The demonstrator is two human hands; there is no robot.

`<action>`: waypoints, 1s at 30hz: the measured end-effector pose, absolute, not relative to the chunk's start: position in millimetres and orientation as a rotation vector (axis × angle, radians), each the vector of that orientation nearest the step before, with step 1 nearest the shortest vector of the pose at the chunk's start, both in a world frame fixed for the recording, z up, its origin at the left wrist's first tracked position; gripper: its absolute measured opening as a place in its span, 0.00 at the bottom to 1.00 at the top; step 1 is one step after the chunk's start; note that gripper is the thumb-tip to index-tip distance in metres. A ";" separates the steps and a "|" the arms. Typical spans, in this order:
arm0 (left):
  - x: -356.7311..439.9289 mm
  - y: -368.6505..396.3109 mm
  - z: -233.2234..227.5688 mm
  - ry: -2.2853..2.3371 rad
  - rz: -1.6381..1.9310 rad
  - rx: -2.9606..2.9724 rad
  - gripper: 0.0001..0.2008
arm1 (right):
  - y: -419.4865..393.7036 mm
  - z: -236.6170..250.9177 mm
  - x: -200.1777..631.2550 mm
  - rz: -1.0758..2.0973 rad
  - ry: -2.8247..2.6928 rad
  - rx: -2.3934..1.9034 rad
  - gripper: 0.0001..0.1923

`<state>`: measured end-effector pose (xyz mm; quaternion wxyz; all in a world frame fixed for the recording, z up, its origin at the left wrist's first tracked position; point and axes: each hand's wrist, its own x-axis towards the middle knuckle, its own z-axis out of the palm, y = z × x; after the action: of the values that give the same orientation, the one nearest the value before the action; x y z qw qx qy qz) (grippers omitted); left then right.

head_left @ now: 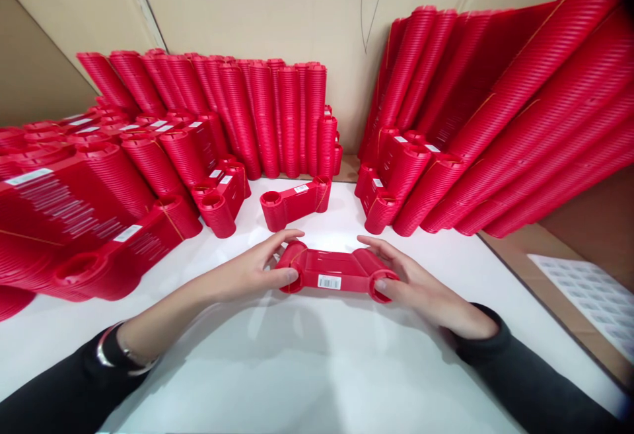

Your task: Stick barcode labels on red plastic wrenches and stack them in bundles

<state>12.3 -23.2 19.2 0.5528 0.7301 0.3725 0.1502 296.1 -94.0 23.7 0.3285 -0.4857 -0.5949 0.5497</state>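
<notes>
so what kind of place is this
Probably a factory packing or labelling bench. Both hands, left hand and right hand, hold one red plastic part with a barcode sticker, among big stacks of identical parts, beside a label sheet.

Two hands in the shot, the left hand (pixel 252 269) and the right hand (pixel 421 285), with one red cartridge (pixel 334 272) gripped between them. One more loose cartridge (pixel 296 203) lies on the white tabletop (pixel 297 368), plus one sheet of labels (pixel 589 302) off to the right. The stacked red cartridges on the left (pixel 99 189), back (pixel 267 110) and right (pixel 495 123) are packed way too tight to count, easily dozens.
</notes>
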 end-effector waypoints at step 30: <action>11.3 -25.9 7.3 0.697 0.398 2.547 0.28 | -89.9 4.1 305.0 0.749 -2.120 -1.182 0.48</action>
<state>11.3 -25.9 7.3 0.2333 0.9275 0.2537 0.1447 305.0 -89.9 4.1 0.2962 -0.4444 -0.7971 0.2818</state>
